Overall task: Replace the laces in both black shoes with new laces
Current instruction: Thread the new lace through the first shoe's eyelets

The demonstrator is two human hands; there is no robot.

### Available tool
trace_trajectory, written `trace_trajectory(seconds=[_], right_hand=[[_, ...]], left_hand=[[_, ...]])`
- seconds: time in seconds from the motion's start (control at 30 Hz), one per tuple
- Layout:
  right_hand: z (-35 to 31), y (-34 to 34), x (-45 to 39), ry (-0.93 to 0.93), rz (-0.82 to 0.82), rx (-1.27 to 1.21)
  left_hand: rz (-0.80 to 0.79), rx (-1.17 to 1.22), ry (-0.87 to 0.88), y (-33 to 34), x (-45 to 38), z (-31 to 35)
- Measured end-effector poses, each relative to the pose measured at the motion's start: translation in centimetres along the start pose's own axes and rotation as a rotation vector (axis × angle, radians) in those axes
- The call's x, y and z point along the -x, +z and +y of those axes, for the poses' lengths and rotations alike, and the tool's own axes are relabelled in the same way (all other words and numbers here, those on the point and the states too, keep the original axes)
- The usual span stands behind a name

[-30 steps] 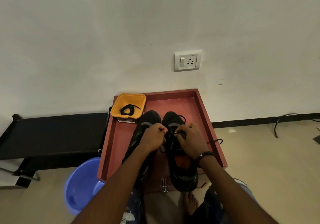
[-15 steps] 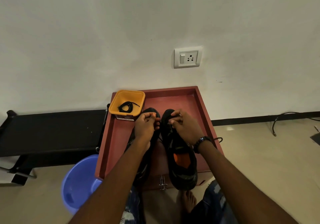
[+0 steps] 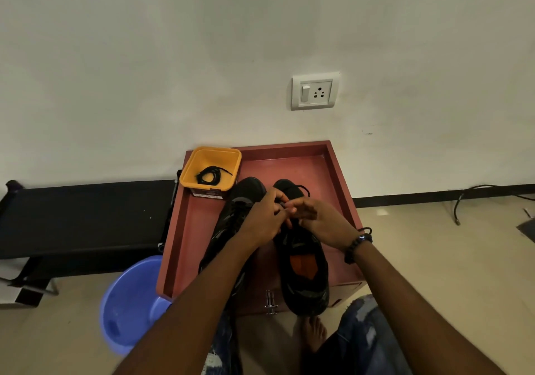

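Note:
Two black shoes stand side by side, toes toward the wall, on a reddish-brown tray-topped cabinet [image 3: 197,224]. The right shoe [image 3: 304,270] shows an orange insole. My left forearm covers much of the left shoe [image 3: 246,195]. My left hand [image 3: 265,221] and my right hand [image 3: 321,222] meet over the right shoe's front eyelets, fingers curled and pinching its black lace. One lace loop [image 3: 304,190] lies by that shoe's toe, and a lace end [image 3: 367,230] shows behind my right wrist. A coiled black lace [image 3: 210,175] lies in the yellow tub [image 3: 192,169].
A blue plastic basin [image 3: 130,302] sits on the floor left of the cabinet. A black bench [image 3: 81,218] runs along the wall at left. A wall socket [image 3: 315,91] is above the cabinet. A cable [image 3: 463,198] lies on the floor at right. My knees and bare foot [image 3: 314,334] are below.
Both hands moved up from the right shoe's mid lacing to its front eyelets and closed together. The view shifted slightly downward.

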State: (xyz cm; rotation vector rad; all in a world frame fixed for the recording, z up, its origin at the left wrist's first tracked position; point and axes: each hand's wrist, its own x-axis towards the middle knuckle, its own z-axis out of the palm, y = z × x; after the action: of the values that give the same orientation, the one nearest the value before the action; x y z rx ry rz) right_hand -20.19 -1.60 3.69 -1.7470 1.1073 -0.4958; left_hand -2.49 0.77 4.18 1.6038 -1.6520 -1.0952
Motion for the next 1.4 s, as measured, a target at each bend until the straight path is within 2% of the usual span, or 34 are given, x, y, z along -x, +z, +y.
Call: trace_trajectory(seconds=[0.1,0.27,0.47,0.6,0.67,0.77,0.87,0.93,1.03,1.17,1.27,1.4], right_hand=[[-0.4,-0.2,0.0,-0.008,-0.002,0.028],[-1.2,0.8,0.1,0.002,0.081,0.107],[-1.0,1.8,0.0,0.068,0.157,0.032],[-1.4,2.2,0.0,0.025,0.166,0.068],[-1.8,2.2,0.0,0.015,0.223,0.034],[-3.2,1.5,0.1,0.047,0.302,-0.05],[-5.3,0.9,0.3,0.062,0.262,-0.147],[-6.4,0.8,0.5,0.046,0.213,-0.088],[-7.7,0.9,1.5,0.034,0.185,0.011],[-11.3,-0.3,3.1,-0.086,0.146,-0.261],[-13.5,-1.6,3.3,-0.163,0.181,-0.302],[-11.5,-2.4,2.8,-0.089,0.266,-0.275]], left_hand=[[-0.026,-0.037,0.004,0.7,-0.3,-0.2],[0.087,0.062,-0.028,1.1,-0.3,-0.4],[0.118,0.136,-0.052,1.0,0.3,-1.4],[0.165,0.148,-0.084,0.9,1.0,-1.3],[0.191,0.135,-0.067,0.8,1.2,-1.2],[0.132,0.173,-0.084,0.9,2.0,-1.1],[0.035,0.039,-0.054,1.3,2.7,-1.6],[0.022,0.016,-0.015,1.5,2.6,-1.7],[0.025,-0.016,-0.061,2.0,2.2,-1.3],[0.082,-0.049,-0.09,2.6,1.9,-1.1],[0.066,-0.042,-0.099,2.4,1.8,-1.1],[0.105,-0.217,-0.093,2.0,1.5,-1.4]])
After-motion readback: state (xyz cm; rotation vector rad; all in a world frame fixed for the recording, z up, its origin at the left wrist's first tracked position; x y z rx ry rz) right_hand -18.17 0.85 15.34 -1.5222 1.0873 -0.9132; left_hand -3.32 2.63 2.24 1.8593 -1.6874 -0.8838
